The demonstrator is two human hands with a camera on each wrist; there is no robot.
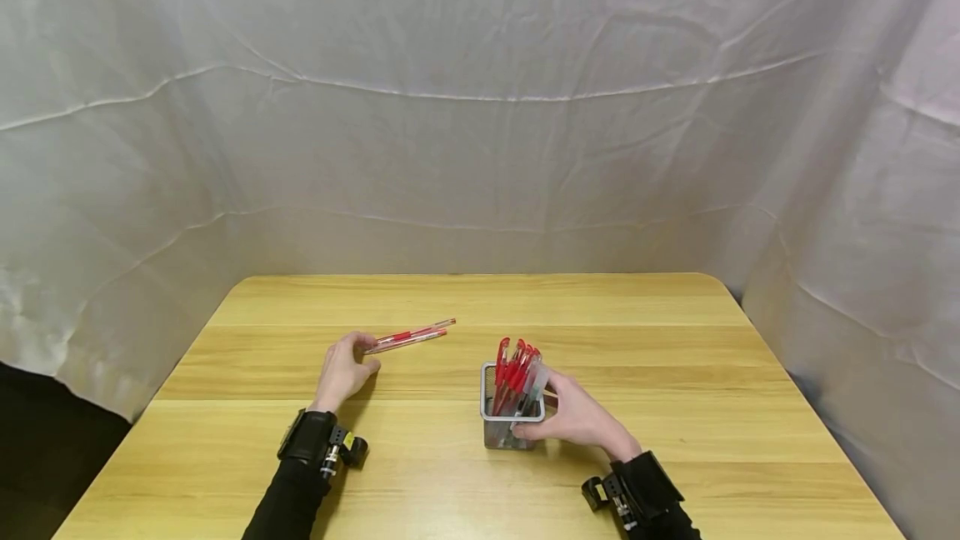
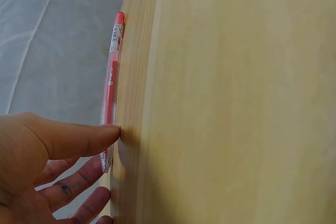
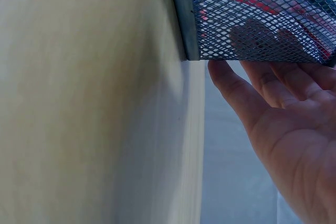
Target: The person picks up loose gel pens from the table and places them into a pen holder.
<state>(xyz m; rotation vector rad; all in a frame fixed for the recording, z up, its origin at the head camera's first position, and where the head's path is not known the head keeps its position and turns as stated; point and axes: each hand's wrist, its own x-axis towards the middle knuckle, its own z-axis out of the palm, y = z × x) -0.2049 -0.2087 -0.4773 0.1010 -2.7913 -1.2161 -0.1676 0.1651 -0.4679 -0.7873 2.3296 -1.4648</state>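
Note:
Two red pens with clear barrels (image 1: pixel 408 337) lie close together on the table, left of centre. My left hand (image 1: pixel 345 369) is at their near left end, thumb and fingers spread apart around it. In the left wrist view the thumb crosses in front of one pen (image 2: pixel 112 82), with the other fingers behind and below. My right hand (image 1: pixel 573 417) holds a square wire-mesh pen holder (image 1: pixel 491 432) by its right side, thumb along the front, fingers behind. Through the mesh (image 3: pixel 252 30) those fingers show. Several red pens (image 1: pixel 512 373) and a translucent grey one stand in it.
The wooden table (image 1: pixel 637 340) has rounded far corners. Pale grey sheeting (image 1: pixel 480 157) hangs behind it and along both sides. Each wrist wears a black band with a small camera (image 1: pixel 354 450).

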